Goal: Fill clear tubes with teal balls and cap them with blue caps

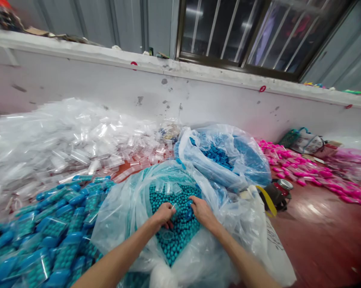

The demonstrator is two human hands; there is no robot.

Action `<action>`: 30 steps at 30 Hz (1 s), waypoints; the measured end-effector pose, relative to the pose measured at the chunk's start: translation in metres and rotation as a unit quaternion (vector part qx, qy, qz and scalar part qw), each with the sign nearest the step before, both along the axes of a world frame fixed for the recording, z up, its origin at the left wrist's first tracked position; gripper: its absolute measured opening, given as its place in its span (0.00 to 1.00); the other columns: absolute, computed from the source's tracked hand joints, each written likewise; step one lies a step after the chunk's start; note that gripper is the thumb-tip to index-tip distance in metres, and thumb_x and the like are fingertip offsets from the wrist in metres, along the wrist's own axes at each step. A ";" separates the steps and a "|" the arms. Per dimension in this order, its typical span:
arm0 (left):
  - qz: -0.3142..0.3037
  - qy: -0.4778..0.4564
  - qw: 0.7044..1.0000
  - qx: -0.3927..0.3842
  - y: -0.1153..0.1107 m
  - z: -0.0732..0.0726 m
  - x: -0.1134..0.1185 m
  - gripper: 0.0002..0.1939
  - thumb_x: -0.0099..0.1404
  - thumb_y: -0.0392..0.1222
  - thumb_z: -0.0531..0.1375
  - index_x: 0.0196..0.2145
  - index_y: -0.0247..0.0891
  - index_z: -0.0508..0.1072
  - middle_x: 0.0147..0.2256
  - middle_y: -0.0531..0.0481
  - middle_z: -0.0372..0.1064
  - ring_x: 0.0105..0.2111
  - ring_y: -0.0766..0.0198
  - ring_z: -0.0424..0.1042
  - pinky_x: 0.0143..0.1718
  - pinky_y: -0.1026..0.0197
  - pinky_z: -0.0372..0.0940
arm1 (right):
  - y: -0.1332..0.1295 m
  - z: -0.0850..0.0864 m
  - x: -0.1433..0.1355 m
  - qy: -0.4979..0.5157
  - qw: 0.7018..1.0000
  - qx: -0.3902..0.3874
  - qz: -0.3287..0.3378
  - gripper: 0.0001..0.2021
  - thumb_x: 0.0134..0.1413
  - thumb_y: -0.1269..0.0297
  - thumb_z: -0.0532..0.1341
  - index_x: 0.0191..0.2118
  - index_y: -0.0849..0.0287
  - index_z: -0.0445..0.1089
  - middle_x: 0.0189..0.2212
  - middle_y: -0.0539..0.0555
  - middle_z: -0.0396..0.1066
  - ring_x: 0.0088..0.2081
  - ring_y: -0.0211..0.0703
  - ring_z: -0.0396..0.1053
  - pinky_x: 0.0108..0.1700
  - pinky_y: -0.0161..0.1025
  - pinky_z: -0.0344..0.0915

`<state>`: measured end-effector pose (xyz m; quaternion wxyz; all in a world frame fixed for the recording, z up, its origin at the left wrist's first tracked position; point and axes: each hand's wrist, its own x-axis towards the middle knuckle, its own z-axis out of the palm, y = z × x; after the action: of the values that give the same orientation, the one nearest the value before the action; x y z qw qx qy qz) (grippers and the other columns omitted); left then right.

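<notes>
A plastic-lined bag of round teal beads lies open in front of me. Over the beads, my left hand is closed around a small clear plastic container, partly hidden by the fingers. Just to its right, my right hand pinches a blue cap beside that container; whether the two touch, I cannot tell. Several clear empty containers rest on the beads at the bag's far side.
Bead-filled containers with blue caps are heaped at left, with clear containers piled behind. A second lined bag holds blue caps. Pink pieces and a metal-lidded jar are on the red floor at right.
</notes>
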<state>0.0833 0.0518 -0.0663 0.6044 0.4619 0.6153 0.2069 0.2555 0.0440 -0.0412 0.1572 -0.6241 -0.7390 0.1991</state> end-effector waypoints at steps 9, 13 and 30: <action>-0.007 -0.055 0.997 -0.047 0.023 -0.009 0.046 0.05 0.57 0.40 0.54 0.31 0.35 0.65 0.13 0.57 0.59 0.12 0.65 0.63 0.17 0.65 0.57 | -0.002 -0.004 0.009 0.023 0.998 0.012 -0.061 0.19 0.50 0.73 0.50 0.48 0.62 0.66 0.31 0.55 0.72 0.36 0.43 0.68 0.42 0.37 0.61; -0.033 -0.197 0.979 -0.047 0.016 -0.001 0.037 0.15 0.55 0.47 0.56 0.39 0.38 0.60 0.23 0.56 0.65 0.18 0.68 0.67 0.19 0.69 0.57 | 0.002 -0.005 0.013 0.166 0.982 -0.005 -0.091 0.22 0.46 0.71 0.51 0.50 0.63 0.63 0.26 0.51 0.68 0.29 0.40 0.67 0.35 0.36 0.64; 0.031 -0.325 0.945 -0.007 -0.041 0.016 -0.039 0.25 0.53 0.53 0.60 0.44 0.37 0.59 0.25 0.53 0.67 0.19 0.69 0.67 0.17 0.69 0.54 | -0.008 0.008 0.005 -0.053 0.999 0.005 -0.010 0.17 0.55 0.74 0.47 0.45 0.59 0.68 0.38 0.55 0.72 0.41 0.41 0.67 0.42 0.35 0.59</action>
<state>0.0448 0.0111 -0.0498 0.7679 0.3462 0.4009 0.3603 0.2606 0.0356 -0.0334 0.1230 -0.6404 -0.7408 0.1610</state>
